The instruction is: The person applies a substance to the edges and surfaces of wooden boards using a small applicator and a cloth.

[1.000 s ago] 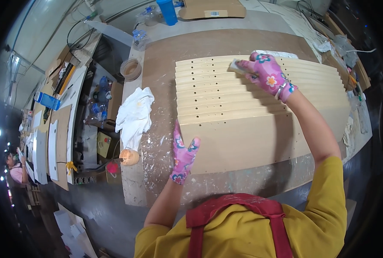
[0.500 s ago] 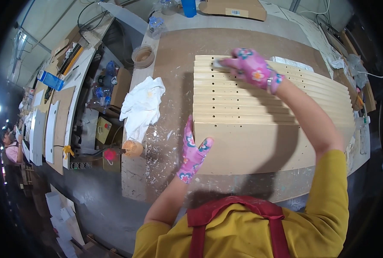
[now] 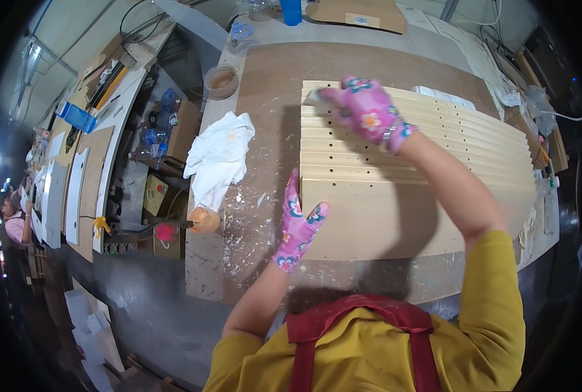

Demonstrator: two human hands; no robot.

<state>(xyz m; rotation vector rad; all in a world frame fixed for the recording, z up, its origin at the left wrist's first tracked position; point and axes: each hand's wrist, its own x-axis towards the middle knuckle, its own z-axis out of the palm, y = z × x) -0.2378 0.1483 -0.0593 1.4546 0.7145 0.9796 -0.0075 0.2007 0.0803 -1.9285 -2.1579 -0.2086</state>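
Several pale boards (image 3: pixel 395 219) overlap like steps, with rows of small dark holes along their exposed strips. My left hand (image 3: pixel 297 228), in a pink flowered glove, rests against their left edge near the front. Its fingers lie stretched along the side and the thumb stands apart over the top board. Over the far left part of the boards is my right hand (image 3: pixel 366 112), gloved alike, with its fingers closed. A small whitish thing (image 3: pixel 315 96) pokes out at its fingertips, too blurred to tell its kind.
On the table's left side lie a crumpled white cloth (image 3: pixel 219 153), an orange-brown container (image 3: pixel 204 220) and a clear tub (image 3: pixel 221 81). Cardboard (image 3: pixel 356 13) and a blue cup (image 3: pixel 291 12) are at the back. A person (image 3: pixel 18 219) stands far left, beyond a cluttered side bench.
My right hand has moved left along the far boards with the whitish thing, toward their left edge. My left hand keeps its place against the boards. The view has shifted slightly.
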